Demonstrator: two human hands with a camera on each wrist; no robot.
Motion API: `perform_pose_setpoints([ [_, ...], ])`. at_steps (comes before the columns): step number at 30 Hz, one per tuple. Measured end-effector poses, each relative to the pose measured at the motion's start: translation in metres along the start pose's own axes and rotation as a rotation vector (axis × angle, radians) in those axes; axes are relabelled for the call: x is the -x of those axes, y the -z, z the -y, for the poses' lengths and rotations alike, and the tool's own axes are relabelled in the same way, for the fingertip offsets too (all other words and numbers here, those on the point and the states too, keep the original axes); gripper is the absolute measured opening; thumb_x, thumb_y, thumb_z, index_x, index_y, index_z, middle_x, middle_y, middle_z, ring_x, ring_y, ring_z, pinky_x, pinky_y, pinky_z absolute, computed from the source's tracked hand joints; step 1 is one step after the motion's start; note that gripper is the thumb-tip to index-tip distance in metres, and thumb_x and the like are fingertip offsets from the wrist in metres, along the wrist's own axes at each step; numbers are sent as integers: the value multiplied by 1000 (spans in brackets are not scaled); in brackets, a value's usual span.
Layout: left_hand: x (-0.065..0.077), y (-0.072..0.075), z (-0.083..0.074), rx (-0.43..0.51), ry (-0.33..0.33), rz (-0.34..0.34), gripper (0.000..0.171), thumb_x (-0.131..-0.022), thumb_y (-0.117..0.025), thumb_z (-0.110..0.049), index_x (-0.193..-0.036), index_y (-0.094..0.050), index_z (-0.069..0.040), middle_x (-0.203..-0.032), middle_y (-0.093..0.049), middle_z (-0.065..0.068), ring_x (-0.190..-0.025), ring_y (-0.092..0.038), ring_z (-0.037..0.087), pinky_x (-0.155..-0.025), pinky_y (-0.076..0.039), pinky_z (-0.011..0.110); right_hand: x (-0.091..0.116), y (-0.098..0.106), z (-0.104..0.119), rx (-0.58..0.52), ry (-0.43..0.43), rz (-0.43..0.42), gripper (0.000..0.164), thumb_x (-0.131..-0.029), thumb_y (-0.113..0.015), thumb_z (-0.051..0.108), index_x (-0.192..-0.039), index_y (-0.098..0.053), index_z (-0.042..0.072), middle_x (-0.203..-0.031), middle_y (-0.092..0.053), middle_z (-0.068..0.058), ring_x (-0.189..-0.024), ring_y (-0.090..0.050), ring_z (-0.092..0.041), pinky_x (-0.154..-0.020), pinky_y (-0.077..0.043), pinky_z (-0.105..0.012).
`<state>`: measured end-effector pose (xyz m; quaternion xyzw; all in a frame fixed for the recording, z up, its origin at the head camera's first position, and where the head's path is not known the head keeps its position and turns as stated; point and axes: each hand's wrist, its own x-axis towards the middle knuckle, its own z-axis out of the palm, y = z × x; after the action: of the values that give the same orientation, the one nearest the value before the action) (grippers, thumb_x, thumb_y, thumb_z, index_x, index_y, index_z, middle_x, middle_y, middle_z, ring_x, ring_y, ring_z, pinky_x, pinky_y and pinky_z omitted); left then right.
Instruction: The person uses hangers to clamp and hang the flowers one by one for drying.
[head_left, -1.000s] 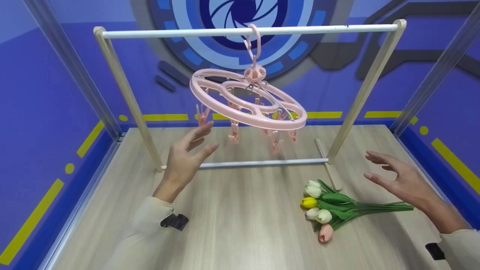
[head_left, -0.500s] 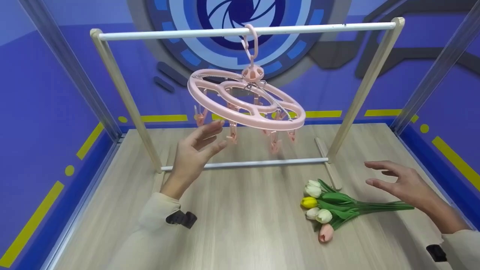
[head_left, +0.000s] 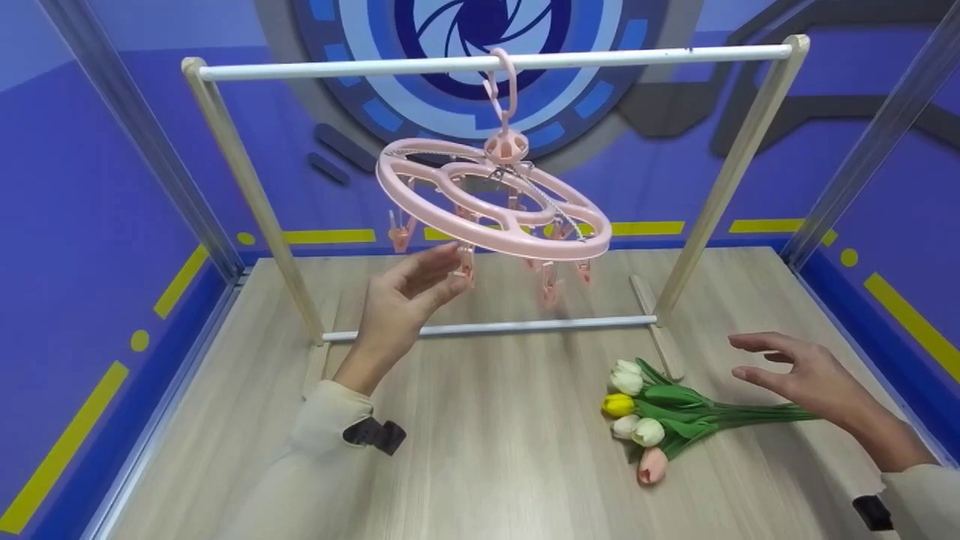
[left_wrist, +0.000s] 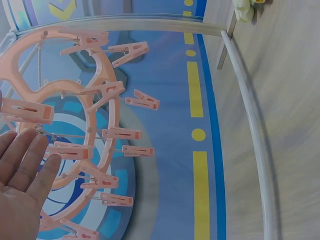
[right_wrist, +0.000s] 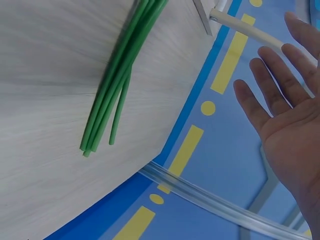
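A pink round clip hanger (head_left: 491, 244) hangs tilted by its hook from the rack's top bar, with several pink clothespins below it. My left hand (head_left: 394, 304) is raised under its near left rim, thumb and fingers on either side of one clothespin (head_left: 466, 264). In the left wrist view the fingers (left_wrist: 22, 162) look fairly straight, just below a clothespin (left_wrist: 26, 110); whether they touch it I cannot tell. My right hand (head_left: 810, 375) hovers with loosely bent fingers and holds nothing, over the stem ends of a tulip bunch (head_left: 675, 412) on the table.
The drying rack has wooden posts (head_left: 255, 195), a white top bar (head_left: 337, 69) and a white lower bar (head_left: 540, 325). Beneath it is a wood-grain table (head_left: 480, 450). Blue patterned walls (head_left: 97, 225) enclose the back and sides.
My left hand has moved right, from beside the hanger's left clothespin to the one at the near rim. The right hand has sunk slightly. Hanger and tulips stay put.
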<state>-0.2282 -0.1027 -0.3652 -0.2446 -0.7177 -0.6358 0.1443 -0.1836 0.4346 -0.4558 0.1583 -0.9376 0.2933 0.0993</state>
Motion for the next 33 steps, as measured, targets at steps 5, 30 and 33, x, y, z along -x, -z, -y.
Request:
perform_pose_setpoints([
  [5,-1,-4,1,46,-15,19,41,-97,-78,-6,-136,-68,-1,-127,-74,8,-118,-70,23,-103,-57,38,5,-2,-4,33,-12,27,41,-94,-85,18,-132,-74,10,-127,-74,-10,-111,-62,4,-88,-47,-8],
  [30,4,1,-4,-8,-42,-69,32,-95,-80,-4,-125,-70,3,-118,-74,10,-107,-71,24,-96,-60,37,13,-12,-23,13,-50,267,24,-97,-80,17,-118,-79,4,-112,-77,-5,-102,-70,-9,-86,-62,-40],
  [33,4,0,-5,5,-28,-82,32,-94,-80,-5,-124,-70,2,-118,-74,9,-106,-72,24,-96,-60,36,16,-16,-28,-6,-35,297,19,-95,-82,14,-111,-80,4,-106,-78,-5,-97,-69,-7,-81,-62,-35],
])
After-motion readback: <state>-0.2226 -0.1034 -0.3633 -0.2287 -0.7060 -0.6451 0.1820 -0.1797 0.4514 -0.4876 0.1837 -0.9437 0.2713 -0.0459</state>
